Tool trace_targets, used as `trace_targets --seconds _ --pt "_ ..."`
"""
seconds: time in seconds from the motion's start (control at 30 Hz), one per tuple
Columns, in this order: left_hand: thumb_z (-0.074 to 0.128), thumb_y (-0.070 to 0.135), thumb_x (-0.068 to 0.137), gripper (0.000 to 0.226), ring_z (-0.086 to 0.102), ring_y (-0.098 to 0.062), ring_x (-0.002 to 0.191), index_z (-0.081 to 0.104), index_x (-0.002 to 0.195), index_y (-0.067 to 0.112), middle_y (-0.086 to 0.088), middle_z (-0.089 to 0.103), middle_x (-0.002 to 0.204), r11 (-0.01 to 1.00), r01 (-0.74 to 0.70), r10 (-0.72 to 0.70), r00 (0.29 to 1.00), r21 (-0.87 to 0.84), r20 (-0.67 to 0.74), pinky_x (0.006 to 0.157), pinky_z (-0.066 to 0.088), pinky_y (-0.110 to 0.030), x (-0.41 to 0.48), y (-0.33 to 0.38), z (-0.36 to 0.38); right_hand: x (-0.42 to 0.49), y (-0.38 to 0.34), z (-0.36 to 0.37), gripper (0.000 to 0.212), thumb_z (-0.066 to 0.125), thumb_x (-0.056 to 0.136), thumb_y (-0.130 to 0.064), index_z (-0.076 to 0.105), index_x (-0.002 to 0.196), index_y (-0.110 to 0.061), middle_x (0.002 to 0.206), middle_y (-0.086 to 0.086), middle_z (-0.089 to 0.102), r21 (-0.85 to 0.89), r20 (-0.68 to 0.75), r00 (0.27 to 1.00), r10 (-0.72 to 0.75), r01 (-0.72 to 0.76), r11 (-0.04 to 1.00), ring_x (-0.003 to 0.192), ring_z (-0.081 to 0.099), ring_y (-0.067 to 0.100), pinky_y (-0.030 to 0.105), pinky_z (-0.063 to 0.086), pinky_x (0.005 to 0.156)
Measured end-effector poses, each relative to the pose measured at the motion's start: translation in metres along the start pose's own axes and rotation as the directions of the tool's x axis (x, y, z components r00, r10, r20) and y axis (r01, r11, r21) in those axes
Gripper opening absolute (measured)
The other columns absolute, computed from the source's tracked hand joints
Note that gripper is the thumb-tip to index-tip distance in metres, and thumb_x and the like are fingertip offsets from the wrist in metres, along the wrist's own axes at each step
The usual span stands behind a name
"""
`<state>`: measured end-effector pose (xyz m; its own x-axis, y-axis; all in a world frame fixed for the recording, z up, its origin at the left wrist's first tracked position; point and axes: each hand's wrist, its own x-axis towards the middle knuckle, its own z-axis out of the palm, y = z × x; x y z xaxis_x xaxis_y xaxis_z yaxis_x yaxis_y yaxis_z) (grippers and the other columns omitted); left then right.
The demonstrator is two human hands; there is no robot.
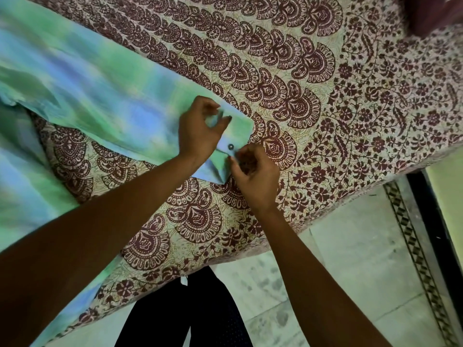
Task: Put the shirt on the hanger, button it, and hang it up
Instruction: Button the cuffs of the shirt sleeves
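shirt (95, 96): lies on the bed (325, 96), its body toward the left side. one sleeve reaches out, and its cuff (238, 131) lies a little in from the bed's near edge.
left hand (200, 131): fingers curled, with thumb and fingertips pinching a small fold at the cuff's far side and raising it a little.
right hand (255, 176): fingers curled at the cuff's near edge, just beside the button (230, 146). the thumb tip looks to pinch the cloth there.
step: judged to be fastening the cuff, so the task is likely still in its buttoning part.
doing it well: keep the cuff taut between both hands and bring the hole side over the button. tilt the button on edge, push it through, then pull the two layers flat to check that it seats.
hidden: the buttonhole cannot be made out, so whether the button is through is unclear.
cut off: the collar and front run past the left border, and the hanger is not in view.
blur: the shirt's body is smeared and its folds are hard to read.
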<state>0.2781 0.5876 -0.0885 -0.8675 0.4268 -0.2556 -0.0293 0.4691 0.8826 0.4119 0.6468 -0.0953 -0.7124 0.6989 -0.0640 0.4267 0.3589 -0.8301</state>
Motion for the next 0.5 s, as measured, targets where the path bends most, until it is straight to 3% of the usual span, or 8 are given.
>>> trace_targets --seconds 0.1,0.23,0.3,0.4,0.5 --pt "0.077 0.046 0.067 0.063 0.057 -0.018 0.096 0.052 0.115 0.014 -0.006 0.059 0.106 0.974 0.054 -0.054 0.999 0.22 -0.007 0.081 0.046 -0.031 -0.008 -0.003 -0.006 -0.002 0.001 0.001 0.022 0.069 0.078 -0.032 0.067 0.094 -0.017 0.082 0.0 0.071 -0.011 0.049 0.998 0.036 -0.035 0.999 0.068 0.065 0.015 0.036 0.056 0.062" --pt "0.08 0.045 0.063 0.074 0.058 -0.017 0.1 0.048 0.122 0.014 -0.003 0.061 0.108 0.936 0.188 -0.222 0.971 0.298 0.086 0.078 0.04 -0.025 -0.007 0.003 -0.014 -0.003 -0.001 0.001 0.013 0.068 0.081 -0.018 0.068 0.093 -0.013 0.085 0.002 0.07 0.075 -0.062 0.993 0.099 -0.094 0.993 0.071 0.064 0.016 0.032 0.055 0.066" --pt "0.081 0.042 0.063 0.061 0.057 -0.017 0.09 0.056 0.109 0.01 0.001 0.061 0.095 0.912 0.214 -0.275 0.952 0.351 0.135 0.075 0.039 -0.025 -0.005 0.001 -0.016 0.001 -0.001 0.003 0.017 0.066 0.083 -0.014 0.069 0.099 -0.009 0.095 0.006 0.068 -0.007 -0.078 0.993 0.086 -0.086 0.996 0.083 0.062 0.019 0.024 0.048 0.071" --pt "0.08 0.036 0.067 0.035 0.05 -0.017 0.064 0.059 0.07 0.008 -0.001 0.053 0.062 0.922 0.199 -0.267 0.948 0.333 0.174 0.065 0.036 -0.028 -0.007 -0.004 -0.018 0.012 0.0 0.006 0.02 0.064 0.084 -0.018 0.071 0.101 -0.009 0.103 0.008 0.065 -0.32 0.07 0.997 0.016 0.008 0.947 0.095 0.056 0.025 0.022 0.037 0.071" --pt "0.081 0.018 0.069 0.031 0.046 -0.009 0.056 0.05 0.065 0.019 0.004 0.049 0.06 0.959 0.272 -0.283 0.945 0.085 0.164 0.059 0.038 -0.022 -0.012 -0.006 -0.019 0.026 -0.011 0.0 0.014 0.065 0.082 -0.016 0.074 0.088 -0.008 0.089 0.009 0.069 -0.214 0.055 0.992 0.111 -0.097 0.972 0.077 0.064 0.022 0.023 0.045 0.063"
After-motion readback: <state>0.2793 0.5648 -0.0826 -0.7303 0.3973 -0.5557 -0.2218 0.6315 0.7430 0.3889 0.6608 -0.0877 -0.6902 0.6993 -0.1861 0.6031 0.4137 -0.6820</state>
